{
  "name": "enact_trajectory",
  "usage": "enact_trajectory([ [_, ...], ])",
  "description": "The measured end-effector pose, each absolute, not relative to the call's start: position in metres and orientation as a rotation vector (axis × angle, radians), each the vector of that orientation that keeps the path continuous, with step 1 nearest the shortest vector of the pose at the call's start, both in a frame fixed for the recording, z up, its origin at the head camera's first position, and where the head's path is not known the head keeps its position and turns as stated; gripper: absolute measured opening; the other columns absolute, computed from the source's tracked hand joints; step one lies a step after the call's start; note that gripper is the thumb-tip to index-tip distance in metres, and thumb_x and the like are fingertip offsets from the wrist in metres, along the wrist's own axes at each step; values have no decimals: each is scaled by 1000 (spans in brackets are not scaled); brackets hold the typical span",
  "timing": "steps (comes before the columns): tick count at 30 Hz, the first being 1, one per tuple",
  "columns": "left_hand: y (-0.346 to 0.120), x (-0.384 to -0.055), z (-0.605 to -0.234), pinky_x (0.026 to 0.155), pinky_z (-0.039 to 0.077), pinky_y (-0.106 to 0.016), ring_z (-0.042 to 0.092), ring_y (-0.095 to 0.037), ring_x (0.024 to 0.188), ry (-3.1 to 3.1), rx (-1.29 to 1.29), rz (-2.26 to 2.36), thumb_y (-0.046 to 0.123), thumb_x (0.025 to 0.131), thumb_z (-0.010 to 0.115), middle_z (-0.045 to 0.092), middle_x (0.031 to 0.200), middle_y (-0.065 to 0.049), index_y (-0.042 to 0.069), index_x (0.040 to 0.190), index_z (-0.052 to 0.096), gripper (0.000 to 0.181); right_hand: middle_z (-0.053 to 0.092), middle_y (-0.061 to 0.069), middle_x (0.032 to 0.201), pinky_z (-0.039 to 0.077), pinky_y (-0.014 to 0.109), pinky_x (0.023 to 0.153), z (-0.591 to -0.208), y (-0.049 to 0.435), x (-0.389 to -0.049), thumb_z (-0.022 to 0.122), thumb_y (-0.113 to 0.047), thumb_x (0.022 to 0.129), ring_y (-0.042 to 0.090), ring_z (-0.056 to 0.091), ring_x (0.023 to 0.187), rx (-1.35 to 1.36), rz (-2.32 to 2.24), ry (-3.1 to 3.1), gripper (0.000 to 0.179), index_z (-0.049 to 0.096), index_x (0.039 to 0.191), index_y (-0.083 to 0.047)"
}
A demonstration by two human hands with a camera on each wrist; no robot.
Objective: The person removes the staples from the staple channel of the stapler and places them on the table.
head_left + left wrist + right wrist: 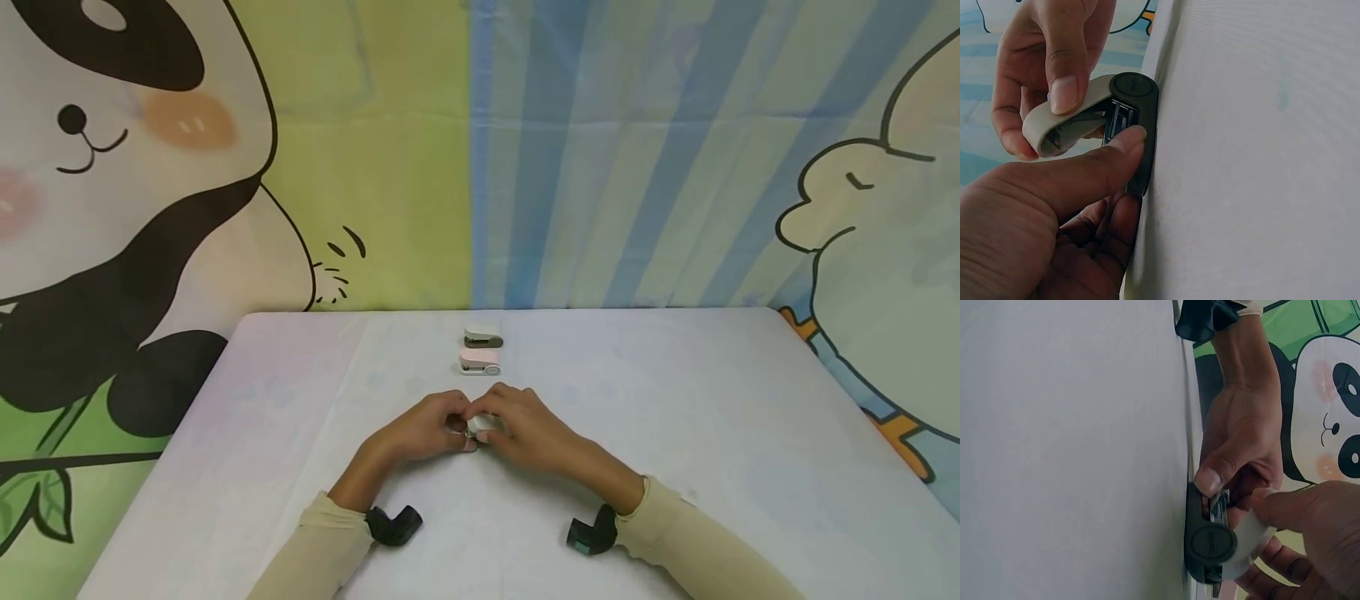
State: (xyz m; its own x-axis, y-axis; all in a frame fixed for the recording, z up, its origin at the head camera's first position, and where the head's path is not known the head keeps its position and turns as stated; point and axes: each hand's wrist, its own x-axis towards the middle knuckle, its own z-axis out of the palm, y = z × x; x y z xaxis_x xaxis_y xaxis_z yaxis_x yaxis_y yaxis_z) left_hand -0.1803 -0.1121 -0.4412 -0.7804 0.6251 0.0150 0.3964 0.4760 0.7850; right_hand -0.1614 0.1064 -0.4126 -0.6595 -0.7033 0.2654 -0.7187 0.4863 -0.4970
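Note:
A small stapler with a white top arm and a dark grey base (1149,119) stands opened wide at its round hinge, low over the table. My left hand (426,429) pinches the base, its thumb (1127,139) lying by the metal staple channel. From the other side, my right hand (532,427) grips the raised white arm (1250,540) between thumb and fingers. In the head view both hands meet at mid-table and cover much of the stapler. Whether staples lie in the channel, I cannot tell.
Beyond the hands, a pink stapler (480,361) lies on the white-covered table (712,417). Just behind it is a white and dark grey stapler (483,338). A printed cloth (390,167) with a panda hangs at the table's far edge. Black wrist cameras (394,527) sit by both sleeves.

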Motion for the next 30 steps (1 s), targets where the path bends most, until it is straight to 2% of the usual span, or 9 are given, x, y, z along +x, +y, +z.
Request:
enact_trajectory([
  [9, -109, -181, -441, 79, 49, -29, 58, -11, 87, 2422, 864, 1232, 4, 81, 78, 58, 93, 3, 11, 92, 67, 17, 57, -5, 101, 40, 36, 84, -399, 118, -162, 73, -16, 88, 13, 52, 96, 1231, 801, -2744, 31, 60, 116, -14],
  [15, -109, -181, -441, 78, 49, -27, 57, -10, 85, 2413, 874, 1241, 3, 80, 78, 58, 92, 4, 10, 92, 69, 17, 59, -3, 97, 44, 30, 73, -387, 124, -162, 72, -19, 89, 13, 52, 88, 1198, 720, -2868, 30, 68, 117, -11],
  [20, -109, -180, -441, 78, 48, -27, 56, -11, 85, 2412, 898, 1245, 5, 81, 78, 59, 93, 3, 9, 93, 68, 16, 63, -4, 97, 44, 26, 60, -380, 134, -165, 75, -14, 86, 10, 52, 72, 1148, 769, -2951, 29, 71, 114, -6],
  [24, -111, -179, -440, 78, 48, -28, 56, -11, 86, 2415, 882, 1244, 5, 81, 78, 59, 93, 3, 9, 94, 68, 17, 65, -3, 95, 43, 26, 55, -377, 141, -167, 76, -11, 85, 6, 48, 62, 1138, 855, -2986, 30, 70, 113, -2],
  [30, -111, -180, -441, 78, 48, -28, 57, -11, 85, 2418, 902, 1247, 5, 81, 79, 60, 93, 2, 9, 95, 68, 18, 63, -3, 88, 45, 25, 52, -376, 144, -169, 75, -5, 84, 7, 50, 60, 1087, 953, -3039, 29, 70, 111, 0],
])
